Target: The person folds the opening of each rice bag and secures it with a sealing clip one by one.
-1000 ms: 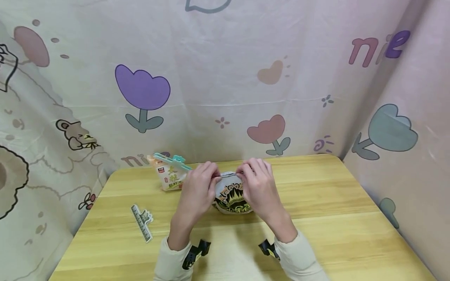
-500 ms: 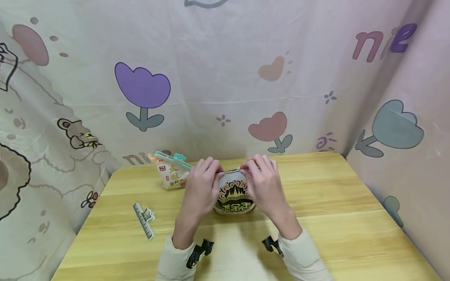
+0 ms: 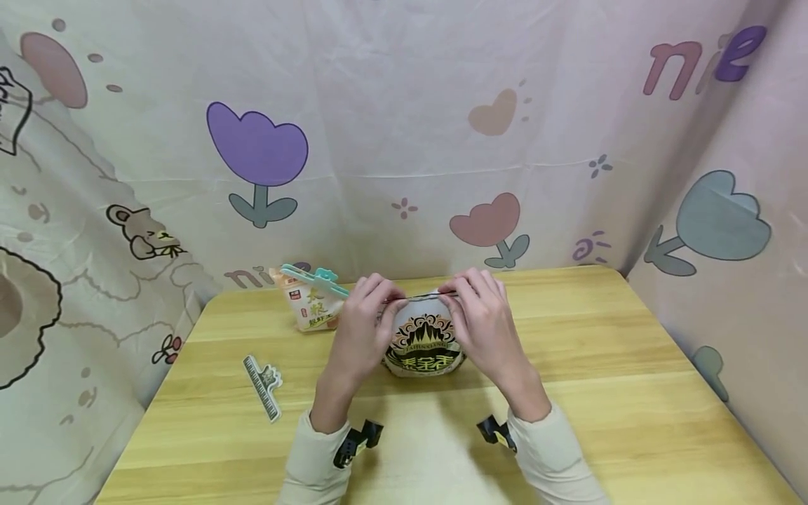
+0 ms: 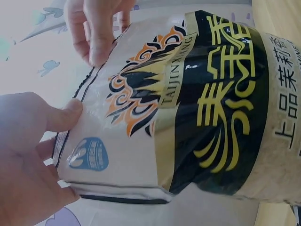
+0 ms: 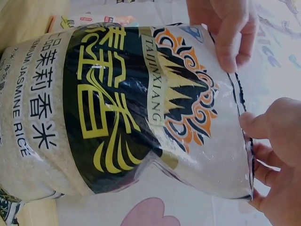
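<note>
A bag of jasmine rice (image 3: 424,344), clear with a black and gold label, stands upright on the table between the hands. Its top edge is drawn flat into a dark line. At the left end of that edge, my left hand (image 3: 366,326) pinches the plastic between thumb and fingers. My right hand (image 3: 482,322) pinches the other end the same way. Both wrist views show thumbs on the front of the rim, fingers behind it. Rice grains fill the lower part of the bag (image 5: 33,103); the upper part (image 4: 136,155) is slack plastic.
Left of the bag, a small package (image 3: 309,308) is closed with a long teal clip (image 3: 318,280). A bulldog clip (image 3: 261,386) with a piano-key pattern lies on the wooden table (image 3: 600,393) nearer the front left. Behind hangs a printed curtain (image 3: 379,140).
Both hands have moved up a little and slightly apart, stretching the bag's top edge taut, so more of its front shows. The camera view has shifted slightly.
</note>
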Tool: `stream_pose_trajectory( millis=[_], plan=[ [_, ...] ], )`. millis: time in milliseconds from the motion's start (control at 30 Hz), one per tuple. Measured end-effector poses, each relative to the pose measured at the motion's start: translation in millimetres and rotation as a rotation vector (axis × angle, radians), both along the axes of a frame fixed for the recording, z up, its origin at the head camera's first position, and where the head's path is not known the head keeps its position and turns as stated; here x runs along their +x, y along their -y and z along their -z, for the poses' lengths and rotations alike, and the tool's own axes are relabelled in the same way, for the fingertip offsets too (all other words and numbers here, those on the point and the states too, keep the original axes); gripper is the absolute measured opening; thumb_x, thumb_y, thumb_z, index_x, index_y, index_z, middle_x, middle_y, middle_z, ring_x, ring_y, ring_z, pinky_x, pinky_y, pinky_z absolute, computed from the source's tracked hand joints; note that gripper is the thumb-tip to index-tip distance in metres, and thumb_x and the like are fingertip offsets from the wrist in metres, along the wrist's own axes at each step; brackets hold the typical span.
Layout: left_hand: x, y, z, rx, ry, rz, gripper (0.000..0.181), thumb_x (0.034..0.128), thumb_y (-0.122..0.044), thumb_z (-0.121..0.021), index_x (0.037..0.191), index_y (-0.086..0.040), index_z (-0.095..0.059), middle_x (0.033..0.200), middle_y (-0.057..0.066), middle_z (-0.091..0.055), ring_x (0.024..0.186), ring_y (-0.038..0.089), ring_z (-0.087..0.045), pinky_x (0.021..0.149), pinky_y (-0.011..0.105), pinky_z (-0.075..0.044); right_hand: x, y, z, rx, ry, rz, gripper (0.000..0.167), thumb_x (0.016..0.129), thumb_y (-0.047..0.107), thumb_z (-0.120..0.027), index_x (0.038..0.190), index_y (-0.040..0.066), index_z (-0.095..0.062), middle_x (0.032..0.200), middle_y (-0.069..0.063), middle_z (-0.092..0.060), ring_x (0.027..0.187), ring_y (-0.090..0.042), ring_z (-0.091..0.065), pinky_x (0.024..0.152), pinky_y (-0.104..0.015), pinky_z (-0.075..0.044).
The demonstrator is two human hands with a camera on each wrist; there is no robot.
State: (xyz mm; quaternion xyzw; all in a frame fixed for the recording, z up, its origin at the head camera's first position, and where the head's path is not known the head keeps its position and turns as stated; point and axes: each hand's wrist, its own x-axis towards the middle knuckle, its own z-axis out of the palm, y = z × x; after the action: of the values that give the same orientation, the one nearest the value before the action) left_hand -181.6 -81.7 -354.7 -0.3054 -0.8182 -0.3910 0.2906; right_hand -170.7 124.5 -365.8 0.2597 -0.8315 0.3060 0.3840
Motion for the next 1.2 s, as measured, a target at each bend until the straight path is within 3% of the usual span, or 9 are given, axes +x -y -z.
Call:
stream_pose_trajectory(
  millis=[333, 433, 600, 733, 900, 1033, 1200],
  plan=[
    [-4.4, 17.9, 9.1, 0.027, 0.072, 0.042, 0.014, 0.0892, -0.003, -0.078, 0.101, -0.007, -0.071, 0.1, 0.003, -0.067, 0.097, 0.018, -0.06, 0.087, 0.036, -0.05, -1.3, -4.9, 1.7, -0.01, 0.016, -0.004, 0.004, 0.097, 0.005, -0.067, 0.099, 0.005, -0.071, 0.099, -0.004, -0.063, 0.095, -0.022, -0.054, 0.086, -0.04, -0.04],
    [-6.1, 21.3, 12.7, 0.067, 0.098, 0.048, 0.017, 0.0868, -0.003, -0.08, 0.101, -0.008, -0.071, 0.099, 0.002, -0.068, 0.093, 0.015, -0.062, 0.084, 0.033, -0.052, 0.9, -2.4, 1.5, -0.018, -0.005, 0.007, 0.003, 0.095, 0.004, -0.07, 0.098, 0.005, -0.071, 0.098, -0.004, -0.063, 0.095, -0.024, -0.055, 0.09, -0.044, -0.04],
    [-10.9, 21.1, 19.7, 0.15, 0.044, 0.086, 0.012, 0.085, 0.0, -0.081, 0.092, -0.007, -0.073, 0.089, 0.001, -0.068, 0.082, 0.013, -0.066, 0.076, 0.027, -0.055, 3.6, 13.8, 1.4, 0.022, -0.052, -0.009, 0.013, 0.091, 0.009, -0.076, 0.103, 0.005, -0.071, 0.105, -0.008, -0.066, 0.103, -0.028, -0.058, 0.109, -0.056, -0.035],
    [-13.1, 21.0, 21.9, 0.178, 0.009, 0.104, 0.01, 0.0862, -0.003, -0.08, 0.093, -0.005, -0.073, 0.09, 0.002, -0.069, 0.083, 0.015, -0.068, 0.078, 0.026, -0.056, 0.6, 28.5, 1.3, 0.069, -0.054, -0.008, 0.013, 0.093, 0.012, -0.076, 0.103, 0.006, -0.072, 0.106, -0.008, -0.067, 0.104, -0.028, -0.059, 0.115, -0.06, -0.028],
    [-14.7, 32.0, 20.9, 0.152, 0.108, 0.127, 0.014, 0.0871, -0.006, -0.081, 0.099, -0.007, -0.073, 0.096, 0.0, -0.071, 0.088, 0.015, -0.066, 0.081, 0.03, -0.054, -4.9, 33.3, -1.8, 0.057, -0.038, -0.005, 0.004, 0.094, 0.009, -0.073, 0.096, 0.009, -0.07, 0.097, -0.002, -0.066, 0.098, -0.024, -0.06, 0.111, -0.055, -0.033],
    [-17.7, 41.2, 21.2, 0.13, 0.198, 0.139, 0.018, 0.0869, -0.004, -0.08, 0.103, -0.006, -0.073, 0.1, 0.001, -0.071, 0.093, 0.016, -0.066, 0.085, 0.032, -0.054, -8.1, 28.4, -2.9, 0.025, -0.03, -0.003, 0.007, 0.092, 0.005, -0.074, 0.095, 0.01, -0.069, 0.095, 0.0, -0.066, 0.096, -0.022, -0.059, 0.104, -0.051, -0.037],
    [-22.2, 42.6, 25.4, 0.158, 0.198, 0.14, 0.011, 0.0892, -0.001, -0.078, 0.098, -0.007, -0.074, 0.096, 0.001, -0.072, 0.089, 0.017, -0.066, 0.083, 0.035, -0.056, -8.8, 27.0, -2.1, 0.024, -0.026, 0.0, 0.005, 0.094, 0.008, -0.072, 0.095, 0.011, -0.069, 0.096, 0.001, -0.065, 0.096, -0.021, -0.058, 0.101, -0.051, -0.037]
  ],
)
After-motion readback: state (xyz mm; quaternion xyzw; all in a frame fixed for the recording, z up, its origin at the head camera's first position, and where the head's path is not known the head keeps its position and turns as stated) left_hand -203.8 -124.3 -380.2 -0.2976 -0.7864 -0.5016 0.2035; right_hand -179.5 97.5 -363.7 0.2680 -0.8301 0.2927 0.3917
